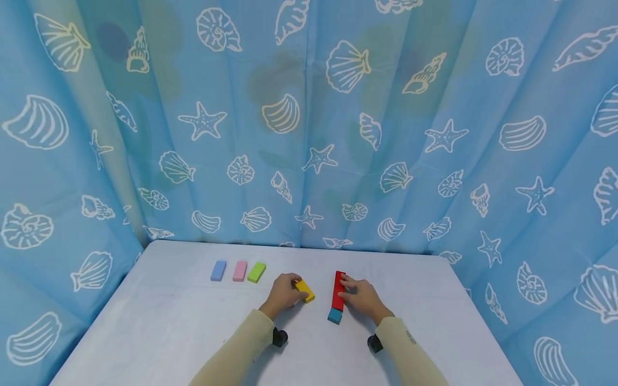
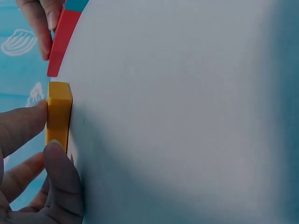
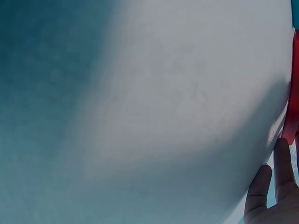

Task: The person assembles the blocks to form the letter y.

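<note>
My left hand [image 1: 285, 292] pinches a yellow block [image 1: 305, 291] between thumb and fingers. In the left wrist view, the yellow block [image 2: 59, 109] appears upright along its length, fingertips on its side. To the right, my right hand [image 1: 363, 296] touches the right edge of a long red block [image 1: 338, 289] with fingertips and thumb. The right wrist view has fingers [image 3: 281, 163] extended at the end of the red block [image 3: 293, 102]. A teal block [image 1: 335, 315] sits against the red block's near end.
At the table's back left lie a blue block [image 1: 218, 271], a pink block [image 1: 240, 271] and a green block [image 1: 256, 272], spaced apart. The white table [image 1: 193, 332] ends at a blue shell-print curtain [image 1: 309, 134] behind and on both sides.
</note>
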`<state>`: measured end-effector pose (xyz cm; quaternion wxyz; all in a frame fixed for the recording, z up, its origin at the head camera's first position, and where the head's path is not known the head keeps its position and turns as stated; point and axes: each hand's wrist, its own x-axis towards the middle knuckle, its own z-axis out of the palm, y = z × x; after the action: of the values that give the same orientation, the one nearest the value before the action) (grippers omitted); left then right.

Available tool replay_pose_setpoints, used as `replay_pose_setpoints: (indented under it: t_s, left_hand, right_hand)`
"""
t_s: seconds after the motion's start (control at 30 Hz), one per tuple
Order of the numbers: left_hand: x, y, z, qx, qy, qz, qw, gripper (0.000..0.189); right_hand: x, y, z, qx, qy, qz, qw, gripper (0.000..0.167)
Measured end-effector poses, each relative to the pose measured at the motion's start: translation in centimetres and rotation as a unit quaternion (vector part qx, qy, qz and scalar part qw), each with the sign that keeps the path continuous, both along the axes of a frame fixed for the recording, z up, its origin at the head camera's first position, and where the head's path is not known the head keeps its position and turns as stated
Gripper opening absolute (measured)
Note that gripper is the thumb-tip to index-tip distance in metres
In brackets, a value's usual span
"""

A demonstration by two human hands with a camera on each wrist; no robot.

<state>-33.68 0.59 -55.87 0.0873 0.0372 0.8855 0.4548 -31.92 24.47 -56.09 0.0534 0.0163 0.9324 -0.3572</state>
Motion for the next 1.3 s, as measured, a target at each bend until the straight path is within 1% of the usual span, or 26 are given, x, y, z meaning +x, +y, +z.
replay_pose_setpoints:
  t_s: [0.1,0.2,0.33,0.47,0.63,0.77,0.93,1.03,1.17,1.3]
  left_hand:
    - [0.2,0.3,-0.1,-0.005,0.001,-0.002,1.0000,0.044]
    - [0.4,0.7,-0.1,0.003,-0.001,-0.006,1.0000,0.043]
    - [0.7,1.3,0.0,0.000,0.014,-0.014,0.9998,0.041]
    - [0.8,1.8,-0.2,-0.019,0.032,-0.013,0.9992,0.040]
    - [1.1,2.1,-0.6,-0.034,0.044,-0.015,0.9983,0.041]
    - [1.4,2.3,-0.7,-0.038,0.046,-0.003,0.9982,0.041]
    - [1.6,2.2,-0.3,-0.025,0.038,0.012,0.9989,0.038]
    - [1.7,2.2,-0.2,-0.017,0.038,0.010,0.9991,0.036]
    - [1.9,2.2,-0.3,-0.014,0.038,0.009,0.9992,0.035]
    - [2.2,2.1,-0.3,-0.005,0.035,0.016,0.9993,0.034]
  right_hand:
    - [0.0,0.0,0.0,-0.002,-0.003,-0.002,1.0000,0.051]
    - [-0.1,0.0,0.0,-0.003,-0.005,-0.004,1.0000,0.051]
    - [-0.1,0.0,0.1,0.000,-0.001,-0.004,1.0000,0.051]
    - [-0.1,0.0,0.0,0.001,0.001,0.001,1.0000,0.051]
    - [0.0,0.0,-0.2,-0.001,-0.002,-0.003,1.0000,0.050]
    - [0.1,0.1,-0.1,-0.002,0.002,0.003,1.0000,0.050]
    - [0.0,0.1,0.2,0.002,0.008,0.006,0.9999,0.050]
    - [-0.1,0.1,0.3,0.005,0.012,0.005,0.9999,0.050]
    - [0.0,0.1,0.2,0.002,0.014,0.009,0.9999,0.050]
    - [0.0,0.1,0.0,0.004,0.014,0.012,0.9998,0.050]
